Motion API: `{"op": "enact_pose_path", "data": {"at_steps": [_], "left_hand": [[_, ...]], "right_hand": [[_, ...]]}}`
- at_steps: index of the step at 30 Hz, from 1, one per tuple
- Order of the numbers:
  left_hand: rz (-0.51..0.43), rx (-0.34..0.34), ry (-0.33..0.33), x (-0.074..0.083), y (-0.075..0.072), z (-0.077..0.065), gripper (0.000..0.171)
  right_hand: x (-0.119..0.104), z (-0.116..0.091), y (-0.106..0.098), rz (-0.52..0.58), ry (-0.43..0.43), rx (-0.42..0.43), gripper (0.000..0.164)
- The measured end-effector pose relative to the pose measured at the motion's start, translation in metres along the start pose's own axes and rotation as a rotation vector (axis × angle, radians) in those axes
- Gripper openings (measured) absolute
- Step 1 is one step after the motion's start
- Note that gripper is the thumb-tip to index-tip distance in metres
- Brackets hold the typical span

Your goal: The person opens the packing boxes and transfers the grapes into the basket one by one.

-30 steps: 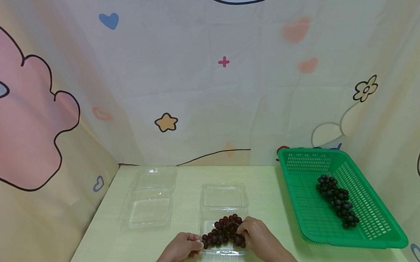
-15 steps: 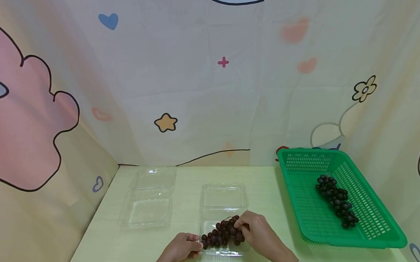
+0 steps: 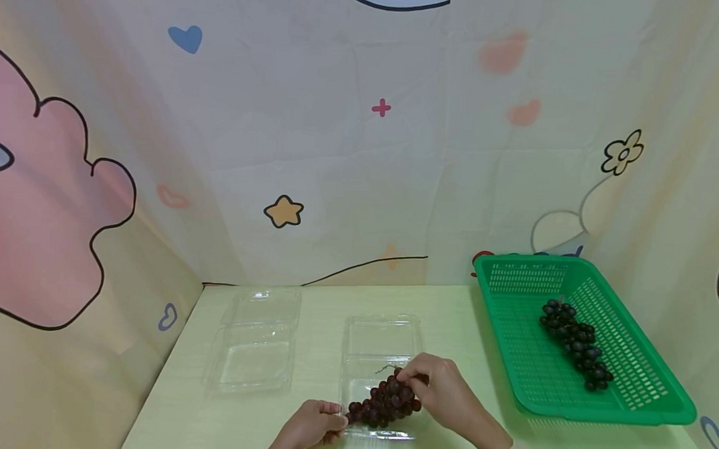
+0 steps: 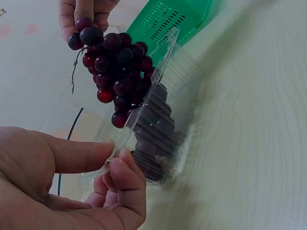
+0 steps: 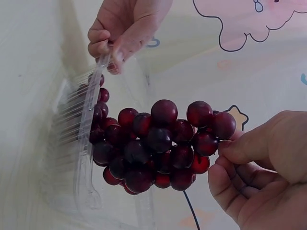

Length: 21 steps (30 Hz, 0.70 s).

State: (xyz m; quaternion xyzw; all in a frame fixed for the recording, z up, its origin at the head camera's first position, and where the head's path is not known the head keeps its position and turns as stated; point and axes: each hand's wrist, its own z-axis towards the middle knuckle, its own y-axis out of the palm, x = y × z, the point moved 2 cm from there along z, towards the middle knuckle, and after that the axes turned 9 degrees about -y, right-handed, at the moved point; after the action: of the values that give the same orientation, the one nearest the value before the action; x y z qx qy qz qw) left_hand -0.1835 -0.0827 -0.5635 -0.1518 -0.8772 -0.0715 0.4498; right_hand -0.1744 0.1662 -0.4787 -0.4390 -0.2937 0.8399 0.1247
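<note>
A bunch of dark red grapes (image 3: 382, 403) lies partly in a clear plastic clamshell box (image 3: 352, 388), whose lid is folded back. My right hand (image 3: 442, 392) pinches the bunch at its upper right end, which is raised above the box rim in the right wrist view. A thin bare stem (image 4: 74, 72) hangs from that end. With thumb and fingers my left hand (image 3: 311, 427) grips the box's near left rim, as the left wrist view shows. The lower part of the bunch (image 4: 156, 124) appears through the box wall.
To the right stands a green plastic basket (image 3: 506, 371) holding another bunch of dark grapes (image 3: 577, 344). A second opened clear box (image 3: 253, 364) sits on the table (image 3: 164, 410) at left. A printed curtain (image 3: 338, 150) closes off the back and sides.
My right hand has moved slightly up and left, lifting the right end of the grape bunch and tilting it. The left hand has stayed on the box rim.
</note>
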Motion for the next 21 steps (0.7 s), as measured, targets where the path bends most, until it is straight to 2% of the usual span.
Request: {"op": "enact_pose_path", "data": {"at_steps": [11,21], "left_hand": [[-0.005,0.007,0.010,0.002,0.001,-0.004,0.007],[0.003,0.004,0.034,0.001,0.001,-0.003,0.007]], "right_hand": [[-0.006,0.004,-0.003,0.015,0.000,0.000,0.024],[-0.014,0.009,-0.010,0.023,-0.060,0.039,0.026]]}}
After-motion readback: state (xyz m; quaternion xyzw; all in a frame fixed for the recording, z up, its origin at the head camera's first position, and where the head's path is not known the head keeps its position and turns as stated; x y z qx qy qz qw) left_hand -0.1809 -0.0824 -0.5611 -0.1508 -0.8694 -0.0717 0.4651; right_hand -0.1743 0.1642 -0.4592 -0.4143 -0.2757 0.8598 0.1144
